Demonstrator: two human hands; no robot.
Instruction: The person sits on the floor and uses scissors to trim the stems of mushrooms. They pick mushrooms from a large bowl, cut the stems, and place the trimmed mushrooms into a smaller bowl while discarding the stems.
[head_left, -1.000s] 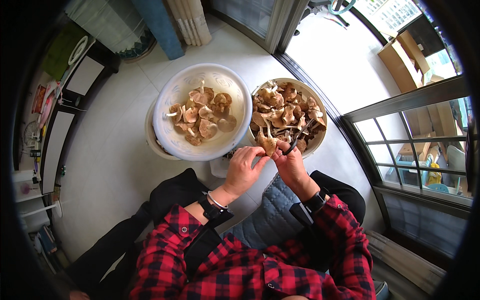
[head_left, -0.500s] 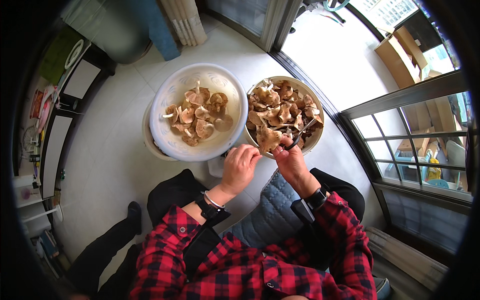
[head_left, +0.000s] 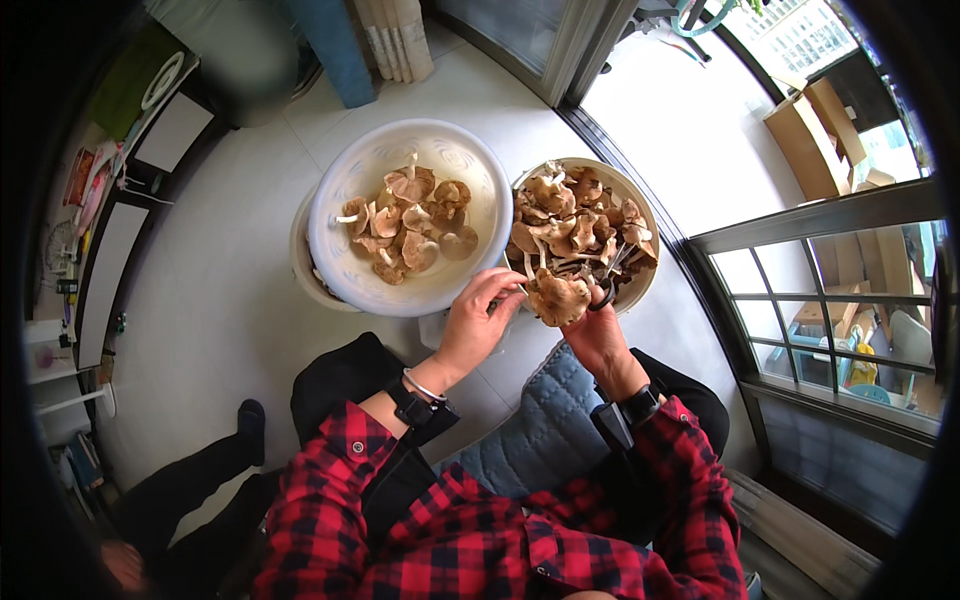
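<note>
A brown mushroom (head_left: pixel 558 300) with a broad ragged cap is held in front of the right-hand basin, against the fingers of my right hand (head_left: pixel 600 338). That hand also grips a pair of scissors (head_left: pixel 606 296), black-handled, whose metal blades point away over the basin. My left hand (head_left: pixel 478 325) is pinched at the mushroom's left edge; a small pale bit seems to be between thumb and forefinger, too small to name. Several trimmed-looking mushrooms (head_left: pixel 418 250) lie in the white basin (head_left: pixel 345 175) to the left. A denser heap of mushrooms (head_left: pixel 575 215) fills the cream basin (head_left: pixel 648 225) on the right.
Another container (head_left: pixel 303 255) shows beneath the white basin. A blue quilted cloth (head_left: pixel 520 430) is between my knees. To the right run a door track (head_left: pixel 650 195) and a gridded glass door (head_left: pixel 820 280). Another person's dark-clad leg (head_left: pixel 205 475) reaches in at lower left.
My right hand has brought the mushroom slightly nearer to me and turned it. My left fingers have come up to its edge. The whole view has shifted a little.
</note>
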